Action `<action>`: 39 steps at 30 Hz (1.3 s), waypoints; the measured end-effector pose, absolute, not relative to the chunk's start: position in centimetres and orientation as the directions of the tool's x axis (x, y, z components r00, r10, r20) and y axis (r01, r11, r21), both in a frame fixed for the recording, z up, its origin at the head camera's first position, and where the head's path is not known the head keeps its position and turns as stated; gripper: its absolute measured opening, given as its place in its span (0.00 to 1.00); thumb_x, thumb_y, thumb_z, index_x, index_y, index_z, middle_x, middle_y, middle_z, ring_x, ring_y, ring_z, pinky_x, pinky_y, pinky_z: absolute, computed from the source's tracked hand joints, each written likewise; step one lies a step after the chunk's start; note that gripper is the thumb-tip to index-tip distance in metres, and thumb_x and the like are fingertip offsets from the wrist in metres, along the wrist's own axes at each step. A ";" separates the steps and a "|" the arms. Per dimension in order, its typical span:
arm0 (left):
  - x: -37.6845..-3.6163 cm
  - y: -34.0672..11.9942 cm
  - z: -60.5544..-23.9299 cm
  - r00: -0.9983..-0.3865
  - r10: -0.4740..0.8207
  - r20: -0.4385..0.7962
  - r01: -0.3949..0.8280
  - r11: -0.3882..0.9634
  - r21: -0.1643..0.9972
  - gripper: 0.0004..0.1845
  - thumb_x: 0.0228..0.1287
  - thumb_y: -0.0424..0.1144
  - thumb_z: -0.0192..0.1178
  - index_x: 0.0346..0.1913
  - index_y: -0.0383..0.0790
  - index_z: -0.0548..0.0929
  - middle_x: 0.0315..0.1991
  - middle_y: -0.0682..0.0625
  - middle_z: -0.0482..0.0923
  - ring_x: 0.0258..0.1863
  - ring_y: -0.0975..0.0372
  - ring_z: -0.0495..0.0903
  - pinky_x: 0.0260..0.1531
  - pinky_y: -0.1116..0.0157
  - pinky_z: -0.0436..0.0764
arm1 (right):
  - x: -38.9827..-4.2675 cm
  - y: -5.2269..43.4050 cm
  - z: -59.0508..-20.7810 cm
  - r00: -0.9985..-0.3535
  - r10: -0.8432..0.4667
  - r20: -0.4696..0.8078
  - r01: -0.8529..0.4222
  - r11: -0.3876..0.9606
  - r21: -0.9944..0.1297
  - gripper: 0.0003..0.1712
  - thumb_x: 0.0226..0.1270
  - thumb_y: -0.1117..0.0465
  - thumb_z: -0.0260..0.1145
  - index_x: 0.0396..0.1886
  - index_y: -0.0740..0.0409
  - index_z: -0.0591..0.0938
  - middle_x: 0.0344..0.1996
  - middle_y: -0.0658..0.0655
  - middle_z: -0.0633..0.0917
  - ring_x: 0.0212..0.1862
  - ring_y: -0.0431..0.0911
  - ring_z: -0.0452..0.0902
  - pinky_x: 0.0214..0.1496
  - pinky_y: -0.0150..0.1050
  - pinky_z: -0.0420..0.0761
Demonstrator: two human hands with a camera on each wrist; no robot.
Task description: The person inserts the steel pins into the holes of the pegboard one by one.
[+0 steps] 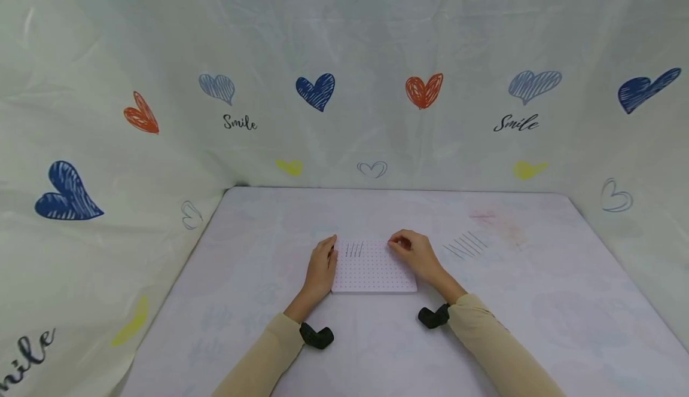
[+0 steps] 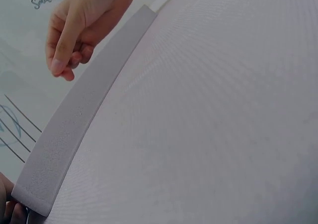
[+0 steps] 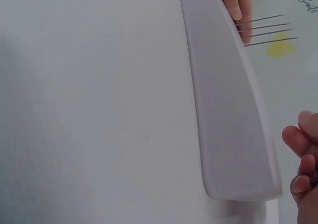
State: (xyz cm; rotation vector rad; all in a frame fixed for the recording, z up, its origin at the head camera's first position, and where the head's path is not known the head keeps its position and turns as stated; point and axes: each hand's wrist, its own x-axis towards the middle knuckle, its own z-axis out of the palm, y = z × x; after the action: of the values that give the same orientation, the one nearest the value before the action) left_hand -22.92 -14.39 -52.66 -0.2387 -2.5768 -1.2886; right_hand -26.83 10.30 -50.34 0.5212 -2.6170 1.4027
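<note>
**Pegged board held at left edge, right fingers at far right corner**

Board (image 1: 374, 272) lies flat on the counter (image 1: 269, 235), squarely before the person. Four dark pins (image 1: 354, 249) stand in a row in its far left part.

Left hand (image 1: 321, 265) lies along the board's left edge, fingers loosely extended and touching it; presumably this braces the board against sliding. Right hand (image 1: 420, 259) is over the far right corner, fingers bent, thumb and index tips drawn together, a posture suited to thin work. Loose pins (image 1: 465, 245) lie roughly parallel on the counter to the right, probably set there for easy reach.

Unclear: whether the right fingers grip a pin; none can be made out at the tips in any view. Both wrist views look at the board's near side, so its holes are hidden. The left hand is mostly cut off in the left wrist view, the right hand partly in the right.
</note>
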 end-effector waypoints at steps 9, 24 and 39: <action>-23.0 -14.5 -52.8 -0.959 0.039 0.281 0.248 0.595 0.765 0.22 0.77 0.29 0.48 0.70 0.26 0.67 0.66 0.32 0.68 0.65 0.42 0.67 0.63 0.47 0.69 | -26.5 12.1 -50.2 -0.951 -0.188 0.245 -0.309 0.525 -0.793 0.03 0.68 0.66 0.68 0.39 0.62 0.85 0.28 0.53 0.77 0.33 0.47 0.69 0.32 0.33 0.69; -22.9 -14.3 -52.7 -0.960 0.040 0.276 0.245 0.597 0.764 0.23 0.77 0.29 0.47 0.71 0.26 0.66 0.66 0.33 0.67 0.65 0.42 0.67 0.64 0.47 0.68 | -26.5 15.6 -50.1 -0.956 -0.117 0.269 -0.286 0.575 -0.767 0.05 0.68 0.65 0.68 0.39 0.63 0.85 0.29 0.54 0.78 0.34 0.47 0.68 0.32 0.33 0.68; -23.1 -14.3 -52.9 -0.961 0.032 0.274 0.237 0.607 0.759 0.23 0.77 0.30 0.48 0.70 0.26 0.67 0.66 0.33 0.68 0.65 0.43 0.67 0.63 0.47 0.69 | -26.5 19.1 -51.0 -0.949 -0.030 0.314 -0.268 0.599 -0.755 0.06 0.68 0.64 0.69 0.39 0.64 0.86 0.29 0.56 0.79 0.32 0.46 0.69 0.31 0.32 0.68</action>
State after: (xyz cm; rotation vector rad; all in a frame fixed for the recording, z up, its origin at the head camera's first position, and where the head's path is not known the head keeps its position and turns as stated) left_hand -23.07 -14.26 -52.94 -0.2213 -2.6008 -1.2791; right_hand -26.51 19.13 -50.98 0.2440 -2.5596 1.2739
